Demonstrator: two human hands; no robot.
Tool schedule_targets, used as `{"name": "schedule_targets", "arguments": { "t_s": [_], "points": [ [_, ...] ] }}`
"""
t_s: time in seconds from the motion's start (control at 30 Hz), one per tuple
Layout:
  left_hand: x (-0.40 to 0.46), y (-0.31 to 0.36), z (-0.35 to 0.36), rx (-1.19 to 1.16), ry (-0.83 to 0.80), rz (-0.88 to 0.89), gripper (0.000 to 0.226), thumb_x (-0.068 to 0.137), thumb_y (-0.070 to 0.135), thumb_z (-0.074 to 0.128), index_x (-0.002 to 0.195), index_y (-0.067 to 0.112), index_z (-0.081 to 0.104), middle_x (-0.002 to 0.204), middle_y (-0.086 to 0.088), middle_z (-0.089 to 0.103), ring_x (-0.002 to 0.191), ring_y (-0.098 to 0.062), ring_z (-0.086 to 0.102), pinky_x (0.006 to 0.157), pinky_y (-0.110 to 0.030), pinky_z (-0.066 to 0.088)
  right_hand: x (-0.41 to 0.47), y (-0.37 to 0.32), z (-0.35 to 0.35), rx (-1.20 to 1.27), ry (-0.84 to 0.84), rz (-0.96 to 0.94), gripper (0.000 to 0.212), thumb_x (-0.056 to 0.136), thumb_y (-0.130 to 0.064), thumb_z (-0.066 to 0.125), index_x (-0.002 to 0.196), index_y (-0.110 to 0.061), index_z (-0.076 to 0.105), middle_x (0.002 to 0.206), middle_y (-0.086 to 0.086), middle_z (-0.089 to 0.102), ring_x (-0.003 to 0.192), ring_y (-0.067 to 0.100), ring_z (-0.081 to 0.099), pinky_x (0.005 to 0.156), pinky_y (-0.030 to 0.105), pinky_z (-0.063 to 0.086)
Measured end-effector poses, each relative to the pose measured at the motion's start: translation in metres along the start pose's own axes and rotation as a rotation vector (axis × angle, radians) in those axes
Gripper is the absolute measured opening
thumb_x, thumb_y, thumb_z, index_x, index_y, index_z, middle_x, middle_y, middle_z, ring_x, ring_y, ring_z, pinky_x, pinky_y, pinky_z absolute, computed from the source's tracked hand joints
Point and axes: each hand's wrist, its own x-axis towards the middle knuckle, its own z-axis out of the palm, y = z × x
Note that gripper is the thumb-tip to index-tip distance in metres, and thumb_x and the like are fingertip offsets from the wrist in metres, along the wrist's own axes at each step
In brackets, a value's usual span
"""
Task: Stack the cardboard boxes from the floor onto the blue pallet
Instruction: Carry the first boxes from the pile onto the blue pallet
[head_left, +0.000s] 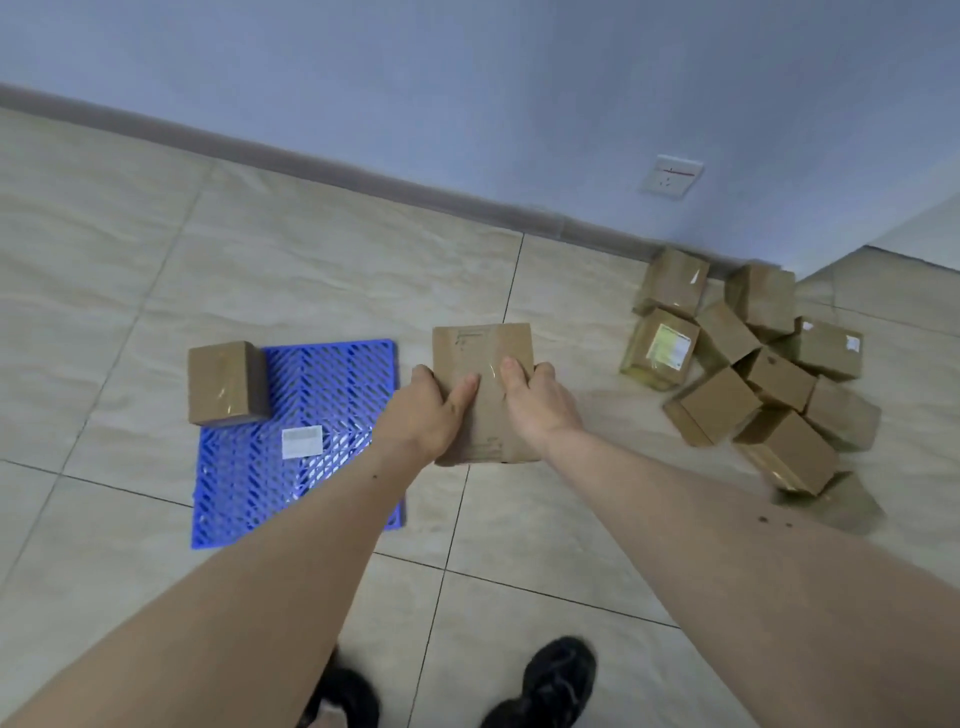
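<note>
Gripping a cardboard box, both hands; another box sits on pallet.

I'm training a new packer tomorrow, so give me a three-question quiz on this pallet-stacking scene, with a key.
1. True or false: the blue pallet already carries three boxes.
2. Which hands grip the held box? A) left hand only B) right hand only C) both
3. Fill in: the pile of boxes waiting on the floor lies to the person's ____.

Key
1. False: only one box on the pallet, at its far left corner.
2. C: both hands hold it, thumbs on top.
3. Right, near the wall with the wall socket.
</note>
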Motion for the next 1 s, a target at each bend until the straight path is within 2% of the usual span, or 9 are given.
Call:
{"name": "schedule_targets", "arguments": {
  "t_s": [0.17, 0.33, 0.53, 0.67, 0.83, 1.0],
  "points": [
    [0.018, -0.072, -0.060, -0.006, -0.030, -0.001, 0.055, 0.095, 0.057, 0.040, 0.114, 0.005, 0.043, 0.117, -0.021, 0.061, 0.110, -0.036, 0.057, 0.089, -0.040, 0.044, -0.007, -0.061, 0.079, 0.036, -0.010, 0.019, 0.059, 0.100, -0.052, 0.030, 0.132, -0.004, 0.043, 0.135, 0.023, 0.054, 0.124, 0.038, 0.051, 0.097, 0.039, 0.040],
    [0.044, -0.141, -0.097, -0.117, -0.062, -0.059, 0.047, 0.097, 0.047, 0.044, 0.117, 0.005, 0.045, 0.122, -0.018, 0.059, 0.114, -0.033, 0.055, 0.091, -0.035, 0.042, 0.002, -0.108, 0.155, 0.059, -0.027, 0.006, 0.056, 0.102, -0.049, 0.032, 0.131, -0.002, 0.044, 0.135, 0.024, 0.054, 0.124, 0.038, 0.051, 0.095, 0.036, 0.039],
    [0.094, -0.195, -0.109, -0.231, 0.048, -0.130, 0.044, 0.093, 0.038, 0.056, 0.118, 0.001, 0.053, 0.123, -0.019, 0.055, 0.114, -0.032, 0.054, 0.097, -0.038, 0.043, 0.042, -0.138, 0.223, 0.025, -0.077, -0.005, 0.058, 0.103, -0.046, 0.032, 0.136, 0.000, 0.043, 0.139, 0.025, 0.051, 0.128, 0.037, 0.048, 0.098, 0.036, 0.038],
    [0.122, -0.218, -0.102, -0.338, 0.115, -0.161, 0.045, 0.091, 0.030, 0.062, 0.124, 0.006, 0.043, 0.121, -0.012, 0.059, 0.113, -0.029, 0.056, 0.095, -0.041, 0.045, 0.072, -0.146, 0.261, 0.054, -0.074, -0.013, 0.053, 0.103, -0.041, 0.033, 0.135, 0.000, 0.044, 0.136, 0.024, 0.053, 0.125, 0.037, 0.050, 0.096, 0.037, 0.038],
    [0.169, -0.262, -0.083, -0.252, 0.126, -0.171, 0.052, 0.091, 0.034, 0.060, 0.131, 0.013, 0.036, 0.123, -0.010, 0.056, 0.114, -0.031, 0.054, 0.096, -0.046, 0.044, 0.114, -0.143, 0.319, 0.075, -0.083, 0.030, 0.053, 0.102, -0.041, 0.033, 0.134, 0.000, 0.045, 0.137, 0.023, 0.051, 0.125, 0.036, 0.049, 0.096, 0.037, 0.037],
    [0.219, -0.308, -0.061, 0.109, 0.213, -0.184, 0.049, 0.088, 0.051, 0.058, 0.124, 0.021, 0.045, 0.135, -0.009, 0.037, 0.127, -0.031, 0.037, 0.104, -0.048, 0.035, 0.158, -0.129, 0.381, 0.133, -0.046, 0.065, 0.051, 0.103, -0.039, 0.033, 0.133, 0.000, 0.044, 0.136, 0.024, 0.052, 0.123, 0.036, 0.049, 0.094, 0.037, 0.037]
  ]
}}
